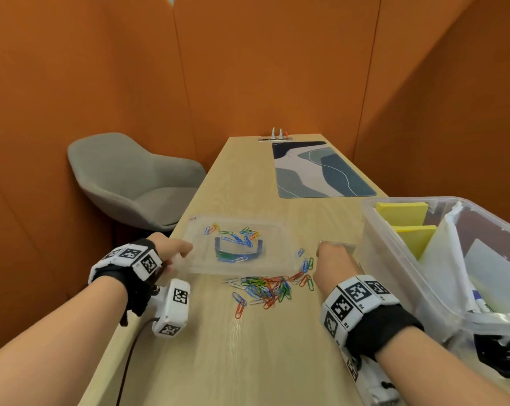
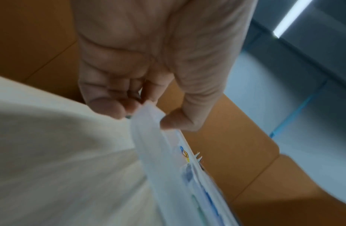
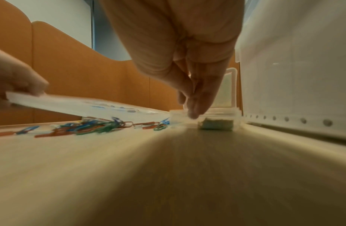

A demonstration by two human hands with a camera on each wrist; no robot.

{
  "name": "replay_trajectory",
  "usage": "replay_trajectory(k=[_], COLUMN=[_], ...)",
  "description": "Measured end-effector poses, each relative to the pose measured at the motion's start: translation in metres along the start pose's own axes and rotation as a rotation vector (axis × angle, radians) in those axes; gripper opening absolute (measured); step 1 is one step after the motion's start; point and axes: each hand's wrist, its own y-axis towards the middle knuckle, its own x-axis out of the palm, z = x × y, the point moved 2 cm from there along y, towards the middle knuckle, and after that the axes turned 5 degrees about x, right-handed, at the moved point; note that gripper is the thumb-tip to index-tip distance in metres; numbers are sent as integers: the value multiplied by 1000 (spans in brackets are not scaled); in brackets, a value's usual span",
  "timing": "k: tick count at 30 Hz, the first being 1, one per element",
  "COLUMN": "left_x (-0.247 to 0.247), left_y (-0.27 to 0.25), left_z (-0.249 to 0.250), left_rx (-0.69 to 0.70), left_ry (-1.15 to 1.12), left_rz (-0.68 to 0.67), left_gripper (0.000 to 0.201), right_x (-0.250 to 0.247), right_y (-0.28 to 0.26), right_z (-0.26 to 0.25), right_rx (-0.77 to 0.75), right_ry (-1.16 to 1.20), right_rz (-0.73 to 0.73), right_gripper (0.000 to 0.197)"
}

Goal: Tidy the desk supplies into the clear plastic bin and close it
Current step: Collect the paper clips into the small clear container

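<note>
On the pale wooden worktop, the left hand pinches the near-left corner of a shallow clear lid; in the left wrist view the thumb and fingers close narrowly on that edge. The lid is tilted, its left side raised off the worktop and its right side low, as the right wrist view shows. A few coloured paper clips lie on the lid.

At 6 o'clock from the lid, a loose pile of paper clips in red, blue, green and silver is spread on the worktop, some reaching under the lid's near edge.

The right hand is at 3 o'clock from the lid, its straight fingers held close together and pointing down, the tips touching the top edge of a small clear box that stands on the worktop with something pale green inside. Whether the fingers actually hold the box cannot be told.

The clear plastic bin, at 3 o'clock from the right hand, stands open just beside the small box. It holds yellow sticky-note pads, white paper and markers.

At 12 o'clock, far along the worktop, lies a blue patterned mat. A grey chair stands at 10 o'clock beside the worktop.
</note>
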Motion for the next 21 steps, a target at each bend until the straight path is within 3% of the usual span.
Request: replay_trajectory(k=[5,8,11,14,18,21], left_x=[-22,-29,-34,-37,-40,-40], left_y=[-12,-17,-25,-29,-35,-41], left_z=[22,33,43,53,66,75], left_rx=[22,51,132,241,448,586], left_ry=[-374,-541,-559,-547,-496,-501], left_rz=[21,22,34,116,283,326], left_gripper=[23,41,42,28,20,8], right_x=[-2,-3,-6,-6,-1,-2], right_y=[-1,0,0,-1,2,2], right_z=[-1,0,0,1,2,3], right_rx=[-27,-53,-86,-98,-57,-38], right_ry=[-71,-76,-58,-79,-105,-92], right_rz=[86,128,211,286,152,125], right_gripper=[30,28,25,28,30,30])
